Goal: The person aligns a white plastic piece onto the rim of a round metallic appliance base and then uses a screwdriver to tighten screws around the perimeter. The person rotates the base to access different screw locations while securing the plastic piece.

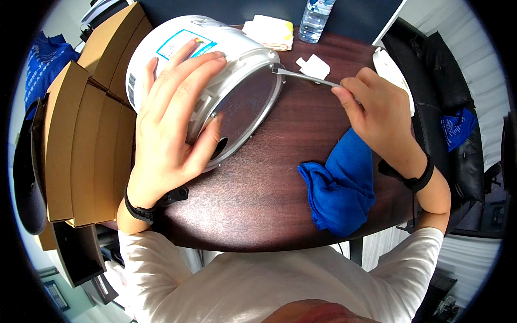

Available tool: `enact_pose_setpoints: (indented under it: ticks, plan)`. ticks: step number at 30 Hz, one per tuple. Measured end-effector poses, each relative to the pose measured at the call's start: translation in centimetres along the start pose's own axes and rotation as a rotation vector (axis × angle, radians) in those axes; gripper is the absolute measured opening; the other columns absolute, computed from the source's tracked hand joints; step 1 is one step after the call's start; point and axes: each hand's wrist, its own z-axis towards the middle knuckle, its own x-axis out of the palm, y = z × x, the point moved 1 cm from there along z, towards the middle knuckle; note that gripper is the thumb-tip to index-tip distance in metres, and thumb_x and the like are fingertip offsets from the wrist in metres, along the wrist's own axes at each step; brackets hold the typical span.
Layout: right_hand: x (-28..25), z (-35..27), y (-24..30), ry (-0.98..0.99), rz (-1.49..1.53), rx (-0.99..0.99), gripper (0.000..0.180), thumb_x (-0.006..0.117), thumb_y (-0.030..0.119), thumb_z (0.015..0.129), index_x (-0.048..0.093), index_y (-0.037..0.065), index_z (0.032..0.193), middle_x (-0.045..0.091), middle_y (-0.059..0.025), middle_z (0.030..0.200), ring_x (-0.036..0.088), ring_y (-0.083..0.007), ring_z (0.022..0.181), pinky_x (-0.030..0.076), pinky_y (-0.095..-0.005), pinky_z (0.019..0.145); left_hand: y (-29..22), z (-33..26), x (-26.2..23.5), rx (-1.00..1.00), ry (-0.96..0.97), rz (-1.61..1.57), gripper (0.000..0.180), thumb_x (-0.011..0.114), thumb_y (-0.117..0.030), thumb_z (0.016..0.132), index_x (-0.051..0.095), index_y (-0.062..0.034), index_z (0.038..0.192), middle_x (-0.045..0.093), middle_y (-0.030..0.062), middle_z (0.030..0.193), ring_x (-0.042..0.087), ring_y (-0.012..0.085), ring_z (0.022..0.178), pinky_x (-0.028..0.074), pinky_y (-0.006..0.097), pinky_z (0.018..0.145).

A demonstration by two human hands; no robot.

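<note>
Head view: tool [309,78] could skid off the tub [231,51].
Right hand [377,105] grips the tool's far end; left hand [172,113], spread open, might let the tub roll.

White sleeves [146,261] — short; 2 black wristbands [139,213]

The left hand [172,121] stretches to the far left, fingers [188,89] spread and thumb [206,144] set apart; at right, the right hand [376,105] pinches thumb to forefinger [353,85], other fingers apparently curled, its elbow [442,200] bent.
</note>
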Motion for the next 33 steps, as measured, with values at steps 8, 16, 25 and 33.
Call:
enact_pose_setpoints:
  ticks: [8,16,25,33]
  plan:
    - [0.1,0.1,-0.2,0.001,-0.026,0.001,0.022,0.069,0.029,0.091,0.064,0.01,0.079,0.053,-0.0054,0.072,0.06,-0.0246,0.061,0.045,-0.0375,0.052,0.0,0.1,0.1,0.009,0.003,-0.013,0.058,0.066,-0.004,0.074,0.059,-0.006,0.132,0.06,0.0141,0.133,0.047,0.0372,0.138,0.024,0.06,0.114]
    - [2.0,0.0,-0.7,0.323,0.739,0.35,0.029,0.062,0.029,0.099,0.065,0.004,0.084,0.055,-0.0025,0.063,0.054,-0.0164,0.05,0.042,-0.0294,0.047,0.0,0.2,0.1,-0.005,0.003,0.01,0.059,0.065,-0.001,0.074,0.059,-0.0068,0.132,0.059,0.0137,0.136,0.046,0.0377,0.139,0.023,0.06,0.115]
    - [1.7,-0.1,-0.5,0.699,1.172,0.779,0.037,0.058,0.033,0.102,0.066,0.001,0.084,0.053,-0.0007,0.062,0.051,-0.0117,0.046,0.039,-0.0277,0.043,-0.2,0.2,-0.1,-0.032,0.013,0.015,0.058,0.065,-0.003,0.076,0.059,-0.0079,0.133,0.058,0.013,0.139,0.044,0.0364,0.141,0.021,0.06,0.117]
    - [0.5,0.4,0.0,0.132,0.247,0.16,0.024,0.067,0.026,0.094,0.07,0.004,0.084,0.056,-0.0115,0.069,0.059,-0.0295,0.058,0.044,-0.0386,0.052,-0.2,0.1,-0.1,-0.033,0.006,0.025,0.056,0.067,-0.006,0.077,0.059,-0.009,0.132,0.058,0.0114,0.137,0.046,0.0362,0.139,0.023,0.061,0.115]
